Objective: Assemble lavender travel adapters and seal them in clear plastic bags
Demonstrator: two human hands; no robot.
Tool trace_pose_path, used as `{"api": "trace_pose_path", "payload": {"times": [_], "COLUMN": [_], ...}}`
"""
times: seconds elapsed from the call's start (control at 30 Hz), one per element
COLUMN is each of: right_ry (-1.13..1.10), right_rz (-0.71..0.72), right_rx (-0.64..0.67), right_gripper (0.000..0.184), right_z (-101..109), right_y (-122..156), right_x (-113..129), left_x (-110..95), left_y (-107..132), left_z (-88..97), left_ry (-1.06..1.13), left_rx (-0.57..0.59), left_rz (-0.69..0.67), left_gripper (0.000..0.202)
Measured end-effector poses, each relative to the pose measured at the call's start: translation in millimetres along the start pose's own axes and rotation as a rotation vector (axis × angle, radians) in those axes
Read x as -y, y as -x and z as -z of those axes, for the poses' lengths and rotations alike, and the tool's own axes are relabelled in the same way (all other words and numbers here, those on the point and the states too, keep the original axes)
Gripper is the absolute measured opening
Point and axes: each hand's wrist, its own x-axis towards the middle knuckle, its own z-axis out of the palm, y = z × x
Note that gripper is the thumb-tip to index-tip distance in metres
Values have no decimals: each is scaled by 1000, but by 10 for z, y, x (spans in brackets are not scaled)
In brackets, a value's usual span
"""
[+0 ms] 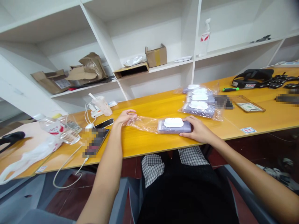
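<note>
On the table in front of me lies a pack of wet wipes, purple-grey with a white lid, partly inside a clear plastic bag. My right hand is closed around the pack's right end, thumb and fingers on opposite sides. The loose end of the bag stretches left to my left hand, whose fingers pinch its edge. Behind and to the right, several more bagged wipes packs lie in a row, one behind another.
Left of my arm are phones, a white cable, a drink cup and a water bottle. At right lie a green-black screwdriver, a clear case and a black headset. White shelves hold cardboard boxes.
</note>
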Motion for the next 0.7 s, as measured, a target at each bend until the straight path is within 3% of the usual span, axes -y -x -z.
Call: {"api": "trace_pose_path", "payload": {"times": [0.17,0.33,0.5,0.63,0.7], "right_ry": [2,13,58,74,81], "right_rz": [-4,-6,-10,-13,-18], "right_rx": [-7,0,1,5,11], "right_gripper": [55,55,52,53,54], "right_z": [7,11,21,25,22], "right_y": [-6,-5,0,7,13], "right_x": [16,34,61,60,60], "left_x": [72,117,57,51,69], "left_y": [-80,-42,-50,-61,-45], "left_z": [-32,-63,-97,25,108], "left_ry": [-45,-111,-175,-336,-362], "left_rx": [-220,-161,-166,-252,-260], "left_rz": [-183,-136,-215,-211,-141], "left_gripper": [46,42,42,29,34]}}
